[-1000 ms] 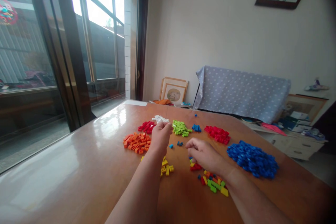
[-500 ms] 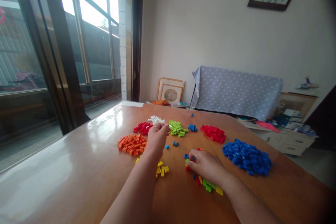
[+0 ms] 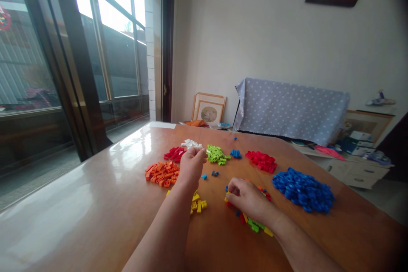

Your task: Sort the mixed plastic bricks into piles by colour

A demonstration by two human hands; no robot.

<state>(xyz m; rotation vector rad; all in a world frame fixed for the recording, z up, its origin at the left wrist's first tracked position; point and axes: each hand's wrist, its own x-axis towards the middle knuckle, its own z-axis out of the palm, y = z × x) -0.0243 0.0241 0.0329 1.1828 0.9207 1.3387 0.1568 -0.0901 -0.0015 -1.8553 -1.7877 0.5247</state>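
My left hand (image 3: 192,165) is closed in a pinch, raised between the white bricks (image 3: 190,144) and the lime green bricks (image 3: 216,155). Whatever its fingertips hold, if anything, is too small to make out. Curled fingers of my right hand (image 3: 247,196) rest over a mixed pile of toy bricks (image 3: 255,226) in red, yellow, green and blue. That hand hides part of the pile and what lies between thumb and fingers. Yellow bricks (image 3: 199,205) show beside my left forearm, partly covered by it. A light blue brick (image 3: 204,177) and dark blue bricks (image 3: 215,174) lie between my hands.
Orange bricks (image 3: 163,174) and dark red bricks (image 3: 174,154) lie left on the glossy wooden table (image 3: 79,221). To the right are red bricks (image 3: 261,161) and a large blue heap (image 3: 302,190). Small blue bricks (image 3: 236,154) sit farther back. A polka-dot cloth (image 3: 290,108) hangs beyond.
My right fingers have shifted slightly over the mixed pile, uncovering red and orange bricks behind the hand. My left hand keeps its pinch near the same place. The view has tilted a little.
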